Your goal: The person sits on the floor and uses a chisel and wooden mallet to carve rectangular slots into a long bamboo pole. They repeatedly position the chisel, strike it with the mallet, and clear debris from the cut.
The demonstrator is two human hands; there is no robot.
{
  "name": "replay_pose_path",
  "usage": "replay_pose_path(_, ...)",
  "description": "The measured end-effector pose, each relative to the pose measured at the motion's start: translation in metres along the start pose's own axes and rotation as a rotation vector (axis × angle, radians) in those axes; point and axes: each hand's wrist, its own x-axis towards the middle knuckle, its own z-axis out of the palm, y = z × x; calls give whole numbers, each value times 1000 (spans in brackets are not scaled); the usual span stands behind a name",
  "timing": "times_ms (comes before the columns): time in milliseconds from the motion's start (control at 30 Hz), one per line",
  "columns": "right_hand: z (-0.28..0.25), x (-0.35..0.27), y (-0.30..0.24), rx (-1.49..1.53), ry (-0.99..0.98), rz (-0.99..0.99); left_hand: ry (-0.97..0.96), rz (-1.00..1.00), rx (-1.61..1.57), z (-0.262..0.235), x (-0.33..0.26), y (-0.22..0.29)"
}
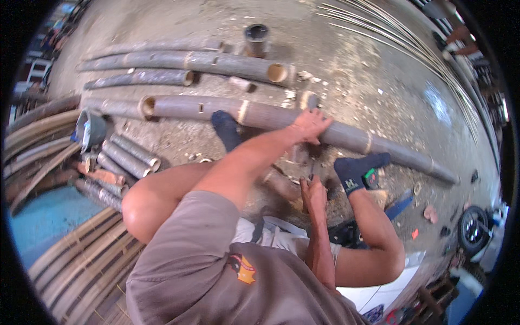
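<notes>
Across the ground in front of me lies a long, thick grey-brown bamboo pole (271,115) with pale rings at its joints and a small slot cut to the left. My left hand (311,127) is laid over the pole, fingers spread on the far side and thumb on the near side. Just below the pole, my right hand (314,194) is closed around a thin dark tool (311,169) that points toward the pole. Blur hides the tool's exact kind. A short bamboo block (309,100) sits against the pole's far side.
Several cut bamboo poles (206,62) lie beyond, beside a dark container (256,38). To the left are a grey bucket (91,129), short bamboo tubes (130,151) and bamboo strips (81,244). A green-and-black tape measure (371,177) lies by my right foot (357,167). Wood chips litter the floor.
</notes>
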Motion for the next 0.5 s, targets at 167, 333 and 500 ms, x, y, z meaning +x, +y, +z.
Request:
replay_pose_path(167, -9, 21, 13, -10, 49, 132, -57, 100, 100, -29, 6, -7)
replay_pose_path(333, 2, 37, 24, 45, 80, 167, -66, 75, 116, -66, -28, -43)
replay_pose_path(500, 15, 44, 24, 63, 161, 144, -53, 78, 197, -99, -64, -89)
